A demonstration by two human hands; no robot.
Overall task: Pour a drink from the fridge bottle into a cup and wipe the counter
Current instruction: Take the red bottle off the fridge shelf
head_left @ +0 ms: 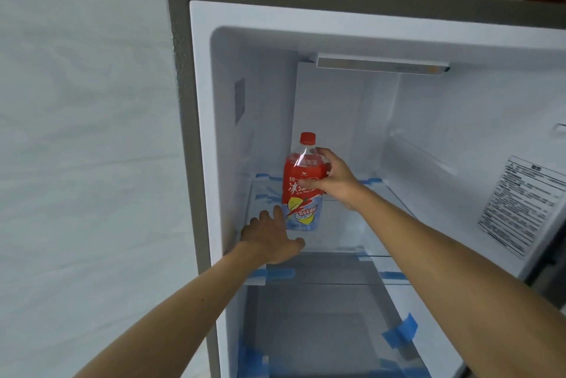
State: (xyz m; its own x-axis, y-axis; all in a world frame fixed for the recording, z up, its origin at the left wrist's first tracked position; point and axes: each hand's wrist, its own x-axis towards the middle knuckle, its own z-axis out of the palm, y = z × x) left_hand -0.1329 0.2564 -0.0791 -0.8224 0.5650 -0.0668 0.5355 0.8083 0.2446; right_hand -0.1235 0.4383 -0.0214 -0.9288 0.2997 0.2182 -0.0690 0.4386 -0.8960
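Observation:
A large clear ice tea bottle (301, 184) with a red cap and a red, blue and yellow label stands upright on the upper glass shelf (361, 233) of the open fridge (177, 71). My right hand (335, 178) grips the bottle's upper body from the right. My left hand (269, 240) reaches in low on the left, fingers spread, its fingertips touching the bottle's base near the shelf's front edge. No cup or counter is in view.
The fridge interior is white, with a light bar (382, 67) at the top and a lower shelf (330, 282) held by blue tape. A printed warning label (517, 206) is on the right wall. A pale wall (82, 132) lies to the left.

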